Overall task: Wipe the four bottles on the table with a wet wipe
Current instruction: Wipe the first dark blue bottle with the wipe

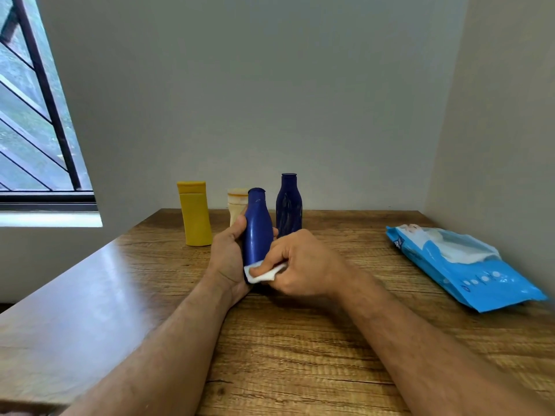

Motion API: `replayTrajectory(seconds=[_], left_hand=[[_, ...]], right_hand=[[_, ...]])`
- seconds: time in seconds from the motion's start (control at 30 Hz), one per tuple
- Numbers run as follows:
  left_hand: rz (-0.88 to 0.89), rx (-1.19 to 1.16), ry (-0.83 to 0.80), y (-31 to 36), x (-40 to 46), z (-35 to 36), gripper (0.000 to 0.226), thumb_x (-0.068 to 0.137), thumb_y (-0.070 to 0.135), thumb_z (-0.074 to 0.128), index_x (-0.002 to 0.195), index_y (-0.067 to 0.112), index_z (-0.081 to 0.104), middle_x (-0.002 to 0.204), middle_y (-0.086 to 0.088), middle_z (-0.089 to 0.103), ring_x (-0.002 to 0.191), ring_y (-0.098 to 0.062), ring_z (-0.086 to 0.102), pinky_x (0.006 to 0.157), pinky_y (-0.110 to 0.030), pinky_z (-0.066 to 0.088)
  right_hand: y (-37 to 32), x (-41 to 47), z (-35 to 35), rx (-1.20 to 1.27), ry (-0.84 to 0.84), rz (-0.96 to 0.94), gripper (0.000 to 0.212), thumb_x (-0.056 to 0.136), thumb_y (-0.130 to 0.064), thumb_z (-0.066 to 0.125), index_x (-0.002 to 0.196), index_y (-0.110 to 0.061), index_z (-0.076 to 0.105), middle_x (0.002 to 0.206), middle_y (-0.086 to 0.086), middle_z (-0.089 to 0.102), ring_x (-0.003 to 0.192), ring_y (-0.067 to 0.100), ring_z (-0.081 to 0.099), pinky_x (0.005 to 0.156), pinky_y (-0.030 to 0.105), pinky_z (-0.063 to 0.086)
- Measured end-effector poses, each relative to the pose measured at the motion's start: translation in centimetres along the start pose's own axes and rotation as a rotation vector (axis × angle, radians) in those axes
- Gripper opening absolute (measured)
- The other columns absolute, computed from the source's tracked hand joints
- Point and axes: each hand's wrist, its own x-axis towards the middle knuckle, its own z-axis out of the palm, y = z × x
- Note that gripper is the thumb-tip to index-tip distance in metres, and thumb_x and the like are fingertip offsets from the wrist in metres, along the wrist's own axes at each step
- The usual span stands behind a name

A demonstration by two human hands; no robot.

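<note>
My left hand [228,256] grips a blue bottle [257,226] upright above the wooden table [300,340], thumb on its front. My right hand [300,264] pinches a white wet wipe [262,273] against the bottle's lower part. Behind stand a yellow bottle [195,214], a cream bottle [236,203] partly hidden by the held one, and a darker blue bottle [289,205], all upright near the table's far edge.
A blue pack of wet wipes [462,265] lies at the table's right side, its flap open with a white wipe showing. Walls close in behind and on the right. A barred window [33,115] is at the left.
</note>
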Motion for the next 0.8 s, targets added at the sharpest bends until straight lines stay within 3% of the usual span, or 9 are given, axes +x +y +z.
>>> replayTrajectory(seconds=[0.1, 0.27, 0.4, 0.5, 0.63, 0.8], left_hand=[[0.004, -0.018, -0.012, 0.1, 0.0, -0.1, 0.042, 0.102, 0.041, 0.044, 0.113, 0.007, 0.066, 0.089, -0.019, 0.071, 0.080, -0.030, 0.067, 0.085, -0.046, 0.054], [0.003, 0.128, -0.113, -0.3, -0.3, 0.2, 0.036, 0.098, 0.036, 0.049, 0.115, 0.012, 0.070, 0.094, -0.012, 0.072, 0.075, -0.023, 0.067, 0.072, -0.038, 0.051], [0.007, 0.193, -0.118, -0.4, -0.3, 0.1, 0.032, 0.095, 0.038, 0.054, 0.106, 0.014, 0.072, 0.093, -0.014, 0.070, 0.073, -0.024, 0.063, 0.067, -0.038, 0.050], [0.003, 0.168, -0.117, -0.4, -0.4, 0.2, 0.034, 0.097, 0.038, 0.052, 0.107, 0.014, 0.073, 0.089, -0.011, 0.072, 0.071, -0.021, 0.065, 0.067, -0.035, 0.051], [-0.046, 0.026, -0.072, 0.1, -0.6, 0.2, 0.043, 0.099, 0.041, 0.047, 0.116, 0.007, 0.068, 0.087, -0.013, 0.074, 0.075, -0.024, 0.071, 0.075, -0.038, 0.058], [-0.018, 0.005, -0.071, 0.3, -0.8, 0.3, 0.040, 0.100, 0.039, 0.046, 0.111, 0.006, 0.066, 0.079, -0.014, 0.074, 0.067, -0.024, 0.072, 0.059, -0.034, 0.062]], right_hand=[[-0.2, -0.1, 0.1, 0.053, 0.072, 0.004, 0.018, 0.086, -0.024, 0.072, 0.103, -0.023, 0.077, 0.095, -0.011, 0.072, 0.085, 0.000, 0.064, 0.083, 0.017, 0.052], [0.4, 0.3, 0.0, -0.001, 0.521, 0.034, 0.024, 0.093, -0.026, 0.066, 0.115, -0.022, 0.073, 0.094, -0.005, 0.071, 0.080, 0.005, 0.061, 0.072, 0.016, 0.051], [0.6, 0.4, -0.2, -0.027, 0.617, 0.041, 0.026, 0.095, -0.027, 0.063, 0.120, -0.022, 0.071, 0.096, -0.004, 0.068, 0.083, 0.006, 0.059, 0.076, 0.017, 0.052], [0.4, 0.1, -0.5, -0.079, 0.500, -0.022, 0.026, 0.092, -0.023, 0.066, 0.117, -0.021, 0.072, 0.093, -0.005, 0.067, 0.078, 0.006, 0.058, 0.070, 0.013, 0.048], [-0.2, -0.1, -0.4, -0.030, 0.177, -0.051, 0.023, 0.086, -0.019, 0.071, 0.108, -0.023, 0.076, 0.089, -0.011, 0.068, 0.077, 0.006, 0.061, 0.073, 0.020, 0.053], [-0.6, -0.1, -0.3, 0.112, -0.023, 0.017, 0.016, 0.086, -0.026, 0.074, 0.101, -0.023, 0.079, 0.092, -0.011, 0.075, 0.086, 0.003, 0.066, 0.083, 0.026, 0.058]])
